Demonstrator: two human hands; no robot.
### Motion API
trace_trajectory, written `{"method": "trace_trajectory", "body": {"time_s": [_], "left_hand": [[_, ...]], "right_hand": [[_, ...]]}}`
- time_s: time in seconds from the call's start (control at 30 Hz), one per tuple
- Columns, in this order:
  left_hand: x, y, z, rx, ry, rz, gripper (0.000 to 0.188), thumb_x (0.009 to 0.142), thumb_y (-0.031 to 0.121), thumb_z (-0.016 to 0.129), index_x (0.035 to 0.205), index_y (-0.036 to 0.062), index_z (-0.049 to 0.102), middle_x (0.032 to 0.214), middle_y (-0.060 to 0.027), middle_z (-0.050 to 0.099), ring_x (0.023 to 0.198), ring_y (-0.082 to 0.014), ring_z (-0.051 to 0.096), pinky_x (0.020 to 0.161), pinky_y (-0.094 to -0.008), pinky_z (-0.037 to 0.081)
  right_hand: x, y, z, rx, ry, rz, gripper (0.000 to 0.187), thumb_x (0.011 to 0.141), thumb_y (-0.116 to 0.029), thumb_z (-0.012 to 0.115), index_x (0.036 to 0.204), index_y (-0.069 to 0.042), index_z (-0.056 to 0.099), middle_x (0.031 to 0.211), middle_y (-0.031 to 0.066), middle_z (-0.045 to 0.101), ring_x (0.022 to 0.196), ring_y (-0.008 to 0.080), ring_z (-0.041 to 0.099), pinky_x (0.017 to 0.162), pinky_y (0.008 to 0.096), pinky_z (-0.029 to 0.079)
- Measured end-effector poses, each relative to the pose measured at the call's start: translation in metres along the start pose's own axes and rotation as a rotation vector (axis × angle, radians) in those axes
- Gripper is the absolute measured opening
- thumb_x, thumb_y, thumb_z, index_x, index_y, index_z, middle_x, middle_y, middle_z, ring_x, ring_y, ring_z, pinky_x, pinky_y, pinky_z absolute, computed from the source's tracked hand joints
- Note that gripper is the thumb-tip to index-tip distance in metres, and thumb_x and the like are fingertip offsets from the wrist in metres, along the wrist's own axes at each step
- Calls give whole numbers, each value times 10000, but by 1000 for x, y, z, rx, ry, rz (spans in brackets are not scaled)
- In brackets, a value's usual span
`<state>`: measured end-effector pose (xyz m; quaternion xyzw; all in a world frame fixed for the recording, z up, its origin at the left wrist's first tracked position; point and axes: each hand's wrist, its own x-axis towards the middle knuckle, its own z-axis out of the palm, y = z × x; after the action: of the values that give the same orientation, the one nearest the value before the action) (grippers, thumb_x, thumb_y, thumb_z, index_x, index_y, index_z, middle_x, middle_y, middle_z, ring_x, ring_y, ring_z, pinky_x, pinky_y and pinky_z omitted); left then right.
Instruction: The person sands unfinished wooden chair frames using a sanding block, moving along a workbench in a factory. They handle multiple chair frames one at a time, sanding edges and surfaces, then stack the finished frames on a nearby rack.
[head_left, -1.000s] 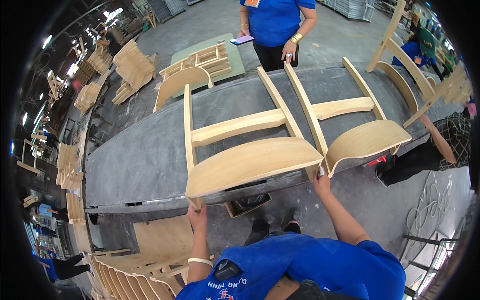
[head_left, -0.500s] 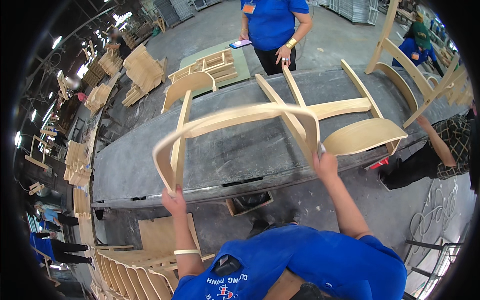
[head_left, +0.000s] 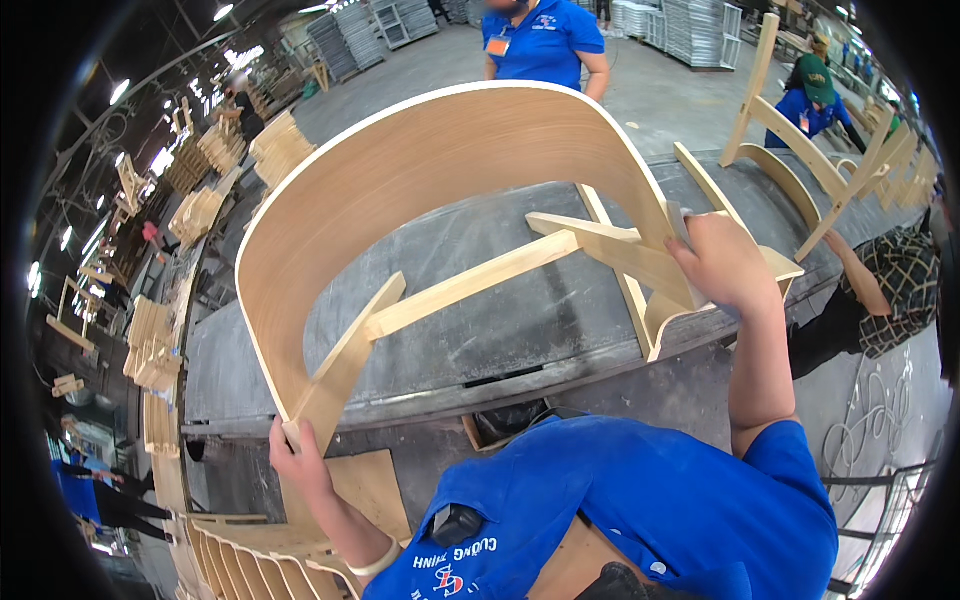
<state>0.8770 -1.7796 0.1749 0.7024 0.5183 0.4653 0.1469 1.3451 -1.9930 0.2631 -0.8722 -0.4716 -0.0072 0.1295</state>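
A wide curved wooden panel (head_left: pixel 430 150), like a bent chair back, arches over the worktable with its ends toward me. It joins a wooden chair frame with a crossbar (head_left: pixel 475 280) and two tapered legs. My left hand (head_left: pixel 302 465) is closed on the panel's near left end, beside the left leg (head_left: pixel 350 355). My right hand (head_left: pixel 730 262) is closed at the other end, by the right leg (head_left: pixel 640 255). A flat grey piece (head_left: pixel 679 218) shows at its fingers; I cannot tell its kind.
Another wooden frame (head_left: pixel 708 182) lies on the dark worktable (head_left: pixel 240 370). A third chair frame (head_left: pixel 815 150) stands at the right, with a person's arm (head_left: pixel 860 275) near it. Across the table stands a person in blue (head_left: pixel 545 45). Curved panels (head_left: pixel 240 560) are stacked lower left.
Both hands have raised and tilted the curved panel with its frame, so its broad inner face shows. My right hand moved up and right, my left down and left.
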Motion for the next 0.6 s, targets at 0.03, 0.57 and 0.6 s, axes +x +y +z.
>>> {"method": "trace_trajectory", "body": {"time_s": [0.03,0.57,0.6], "left_hand": [[-4,0,2,-120,7,-32,440,777,83,618,1187,-46,525,1059,-164,602,967,-226,576,842,-335,443],[-41,-187,105,-327,556,114,369,873,76,546,1221,-28,479,1201,-203,529,1014,-292,573,811,-380,513],[-44,-184,103,-246,571,164,366,874,72,543,1219,-30,479,1198,-204,530,1010,-292,575,806,-375,516]], "right_hand": [[4,-2,-5,-1,4,15,301,831,-221,530,793,67,611,760,245,612,759,400,605,725,467,470],[-2,-34,-15,282,791,-161,366,879,-94,484,1236,-17,504,1139,210,565,1070,362,537,896,418,429],[8,-41,-12,278,918,-239,404,876,-71,478,1278,-31,477,1208,195,544,1132,353,514,933,410,417]]}}
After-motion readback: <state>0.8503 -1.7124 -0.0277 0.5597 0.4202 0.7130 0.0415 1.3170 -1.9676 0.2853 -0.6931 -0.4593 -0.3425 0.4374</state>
